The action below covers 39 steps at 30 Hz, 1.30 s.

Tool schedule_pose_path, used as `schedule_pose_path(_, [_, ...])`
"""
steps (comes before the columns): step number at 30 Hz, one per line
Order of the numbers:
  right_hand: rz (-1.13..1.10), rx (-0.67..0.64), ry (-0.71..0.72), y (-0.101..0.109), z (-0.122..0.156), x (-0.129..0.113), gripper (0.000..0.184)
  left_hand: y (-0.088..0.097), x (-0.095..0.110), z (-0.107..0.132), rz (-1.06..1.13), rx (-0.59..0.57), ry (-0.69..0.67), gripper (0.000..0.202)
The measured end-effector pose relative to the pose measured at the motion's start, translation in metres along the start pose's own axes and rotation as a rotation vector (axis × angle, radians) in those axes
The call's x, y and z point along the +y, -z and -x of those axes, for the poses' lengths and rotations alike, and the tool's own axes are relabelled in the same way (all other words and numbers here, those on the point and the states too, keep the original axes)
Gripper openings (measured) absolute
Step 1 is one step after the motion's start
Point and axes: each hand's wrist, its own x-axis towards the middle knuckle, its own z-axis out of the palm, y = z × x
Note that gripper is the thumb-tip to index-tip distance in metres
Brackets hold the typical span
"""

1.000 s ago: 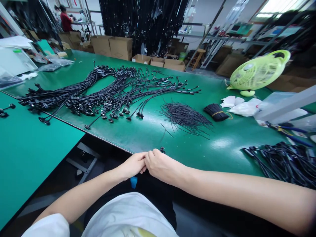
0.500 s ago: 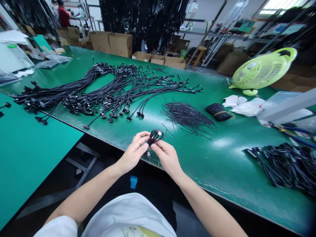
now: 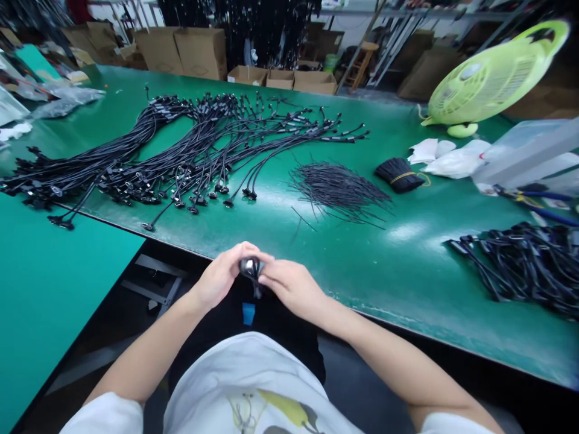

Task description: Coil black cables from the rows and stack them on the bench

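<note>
The left grip [image 3: 219, 278] and the right grip [image 3: 293, 288] meet fingertip to fingertip, both clenched on one small coiled cable [image 3: 250, 267]. The coil sits between the two sets of fingers, the left grip wrapping it from 9 o'clock and the right pinching it from 3 o'clock. A short tail of the cable hangs down at 6 o'clock. The coil is held at the near edge of the green counter [image 3: 407, 265]; whether it touches the top cannot be told.

Just below, at 6 o'clock, is a small blue piece [image 3: 248, 313]. At 1 o'clock, near, loose black ties [image 3: 337, 190] lie fanned on the counter, with a banded bundle [image 3: 398, 175] beside them farther out. From 10 to 12 o'clock a wide spread of cables [image 3: 181, 150] covers the top. At 3 o'clock, well apart, lies a dark heap [image 3: 529, 271] of more cable. A green fan [image 3: 493, 75] stands far off at 2 o'clock.
</note>
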Motion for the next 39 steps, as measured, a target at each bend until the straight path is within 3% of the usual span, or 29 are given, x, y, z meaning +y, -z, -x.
schedule_pose_path(2, [-0.058, 0.038, -0.126, 0.003, -0.003, 0.009, 0.031, -0.006, 0.003, 0.007, -0.125, -0.028, -0.019, 0.052])
schedule_pose_path(3, [-0.07, 0.086, -0.171, 0.005, -0.004, 0.013, 0.03, -0.009, 0.002, 0.01, -0.201, -0.003, -0.022, 0.043])
schedule_pose_path(5, [-0.052, 0.205, -0.191, 0.009, -0.004, 0.014, 0.027, -0.018, -0.007, 0.011, -0.268, 0.126, -0.024, 0.025])
schedule_pose_path(7, [-0.031, 0.293, -0.156, 0.01, -0.005, 0.01, 0.026, -0.027, -0.019, 0.01, -0.199, 0.202, -0.011, 0.04])
schedule_pose_path(9, [-0.137, 0.317, -0.168, 0.008, -0.006, 0.002, 0.028, -0.035, -0.029, 0.007, -0.112, 0.165, 0.014, 0.046])
schedule_pose_path(12, [-0.657, 0.233, -0.374, 0.002, -0.008, -0.003, 0.035, -0.045, -0.038, 0.005, -0.154, 0.211, -0.054, 0.046])
schedule_pose_path(14, [-1.033, 0.095, -0.535, -0.001, -0.008, 0.001, 0.041, -0.049, -0.04, 0.006, -0.187, 0.261, -0.127, 0.046])
schedule_pose_path(16, [-1.181, -0.052, -0.619, -0.001, -0.006, 0.009, 0.048, -0.049, -0.041, 0.005, -0.123, 0.24, -0.143, 0.044])
schedule_pose_path(18, [-1.038, -0.137, -0.597, 0.004, -0.001, 0.017, 0.05, -0.045, -0.04, 0.002, 0.021, 0.193, -0.094, 0.039])
schedule_pose_path(19, [-0.893, -0.104, -0.561, 0.008, 0.002, 0.02, 0.049, -0.043, -0.039, 0.0, 0.101, 0.177, -0.06, 0.035])
schedule_pose_path(22, [-0.471, 0.228, -0.414, 0.024, 0.008, 0.022, 0.034, -0.037, -0.033, -0.006, 0.241, 0.13, 0.038, 0.03])
schedule_pose_path(24, [-0.344, 0.376, -0.311, 0.034, 0.008, 0.02, 0.04, -0.038, -0.029, -0.01, 0.257, 0.069, 0.099, 0.03])
schedule_pose_path(28, [-0.346, 0.262, -0.189, 0.042, 0.003, 0.015, 0.032, -0.048, -0.018, -0.015, 0.439, -0.038, 0.233, 0.031])
schedule_pose_path(32, [-0.456, 0.313, -0.153, 0.04, 0.003, 0.019, 0.038, -0.059, -0.011, -0.018, 0.668, -0.048, 0.345, 0.036])
schedule_pose_path(36, [-0.279, 0.356, -0.155, 0.038, 0.006, 0.027, 0.053, -0.066, -0.016, -0.024, 0.499, -0.082, 0.328, 0.05])
schedule_pose_path(39, [-0.16, 0.383, -0.156, 0.038, 0.008, 0.034, 0.062, -0.068, -0.023, -0.03, 0.259, 0.002, 0.276, 0.037])
